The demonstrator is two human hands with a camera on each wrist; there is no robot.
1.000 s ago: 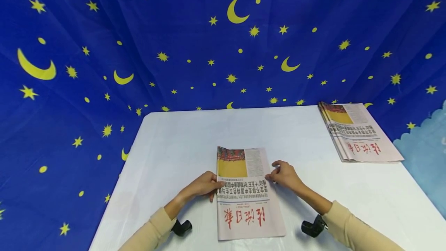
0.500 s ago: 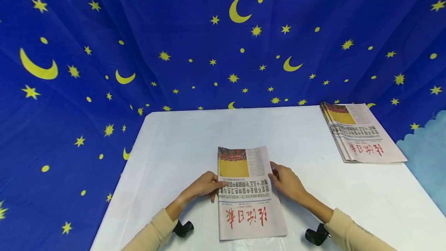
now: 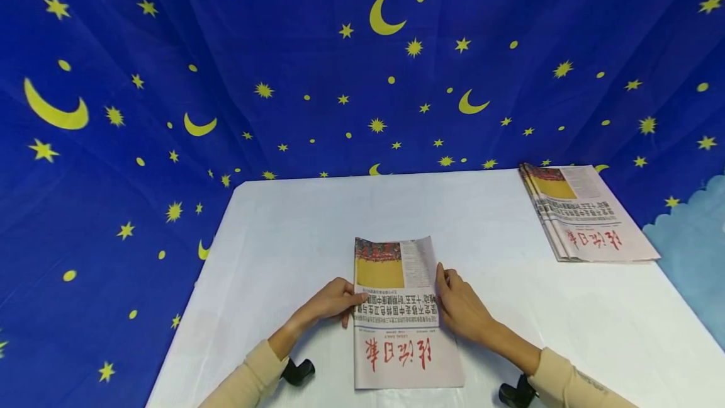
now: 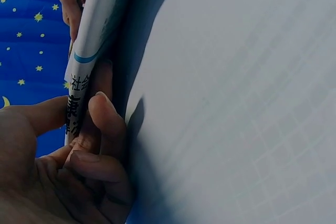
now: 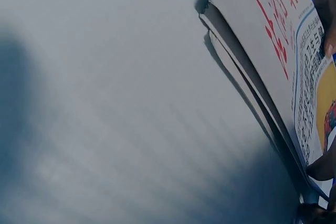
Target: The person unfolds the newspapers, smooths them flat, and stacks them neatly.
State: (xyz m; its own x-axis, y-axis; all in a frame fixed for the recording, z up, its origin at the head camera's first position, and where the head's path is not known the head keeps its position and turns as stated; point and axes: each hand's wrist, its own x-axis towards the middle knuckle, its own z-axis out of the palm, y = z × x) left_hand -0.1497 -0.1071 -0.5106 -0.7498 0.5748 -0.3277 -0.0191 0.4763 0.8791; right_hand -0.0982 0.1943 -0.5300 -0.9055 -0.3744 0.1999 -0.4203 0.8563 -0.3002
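Observation:
A folded newspaper (image 3: pixel 404 357) with red lettering and a yellow picture lies in front of me, its masthead towards me. My left hand (image 3: pixel 328 301) grips its left folded edge, thumb on top and fingers underneath. In the left wrist view that fold (image 4: pixel 84 66) sits between thumb and curled fingers. At the opposite edge my right hand (image 3: pixel 466 306) pinches the paper. The right wrist view has the right thumb (image 5: pixel 323 166) on the printed face and fingers below, with the loose layers slightly parted along that side. Most of the right hand is outside that view.
A stack of similar folded newspapers (image 3: pixel 606 232) lies at the back right of the white table (image 3: pixel 289 225). A blue curtain (image 3: pixel 323 74) with yellow moons and stars hangs behind and beside the table. Black wrist cameras (image 3: pixel 298 371) sit below both wrists.
My right hand has come in from just beside the right edge and now pinches it, that edge lifting slightly. The left hand keeps its grip in place.

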